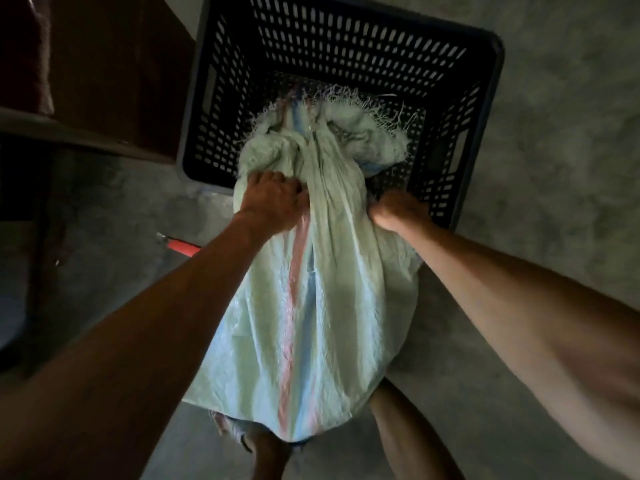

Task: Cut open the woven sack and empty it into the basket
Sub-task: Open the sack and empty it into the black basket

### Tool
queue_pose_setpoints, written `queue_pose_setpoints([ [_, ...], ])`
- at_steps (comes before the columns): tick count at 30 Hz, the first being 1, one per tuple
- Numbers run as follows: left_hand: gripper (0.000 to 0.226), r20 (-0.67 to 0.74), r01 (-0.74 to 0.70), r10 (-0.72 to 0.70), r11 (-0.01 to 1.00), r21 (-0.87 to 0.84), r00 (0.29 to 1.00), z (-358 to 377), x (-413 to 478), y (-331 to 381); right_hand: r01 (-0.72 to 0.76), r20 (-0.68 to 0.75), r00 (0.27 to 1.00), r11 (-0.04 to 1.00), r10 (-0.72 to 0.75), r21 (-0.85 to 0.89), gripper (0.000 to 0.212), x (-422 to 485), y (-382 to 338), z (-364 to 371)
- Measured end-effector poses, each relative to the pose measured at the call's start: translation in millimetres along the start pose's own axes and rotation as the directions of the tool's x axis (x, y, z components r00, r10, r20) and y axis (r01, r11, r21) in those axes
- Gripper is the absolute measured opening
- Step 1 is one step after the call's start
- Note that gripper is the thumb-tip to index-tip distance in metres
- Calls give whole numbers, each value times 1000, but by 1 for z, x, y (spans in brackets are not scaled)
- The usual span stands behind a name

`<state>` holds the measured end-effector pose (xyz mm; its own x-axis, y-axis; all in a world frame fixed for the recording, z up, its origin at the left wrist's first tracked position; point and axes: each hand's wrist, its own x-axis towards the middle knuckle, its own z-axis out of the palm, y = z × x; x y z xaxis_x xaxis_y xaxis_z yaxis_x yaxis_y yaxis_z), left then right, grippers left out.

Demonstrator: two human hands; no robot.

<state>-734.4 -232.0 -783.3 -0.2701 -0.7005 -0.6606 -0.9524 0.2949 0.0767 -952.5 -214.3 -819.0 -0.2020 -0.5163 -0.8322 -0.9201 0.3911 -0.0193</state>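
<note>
Sloping away from the person's legs (408,431), the pale striped woven sack (311,306) tips forward. The left grip (273,199) and right grip (398,211) each clutch bunched cloth near its neck. Beyond them, its frayed mouth hangs inside the black slotted basket (346,46).

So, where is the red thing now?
In the head view, the red thing lies on the floor left of the woven sack, near the basket, partly behind the left forearm.

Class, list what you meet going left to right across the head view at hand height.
A red handle → left hand → sack → right hand.
</note>
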Motion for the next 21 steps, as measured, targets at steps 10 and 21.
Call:
queue_pose_setpoints([
  [10, 53, -153, 244, -439, 720, -650, 886, 50, -201, -5, 216, -644, 757, 972, -108, 91, 43, -201, 65, 59],
  [21, 69, 381, 633, -511, 687, -356, 770, 304, -321, -96, -206, -61, 971, 942, 230, 266, 63, -164, 133, 254],
])
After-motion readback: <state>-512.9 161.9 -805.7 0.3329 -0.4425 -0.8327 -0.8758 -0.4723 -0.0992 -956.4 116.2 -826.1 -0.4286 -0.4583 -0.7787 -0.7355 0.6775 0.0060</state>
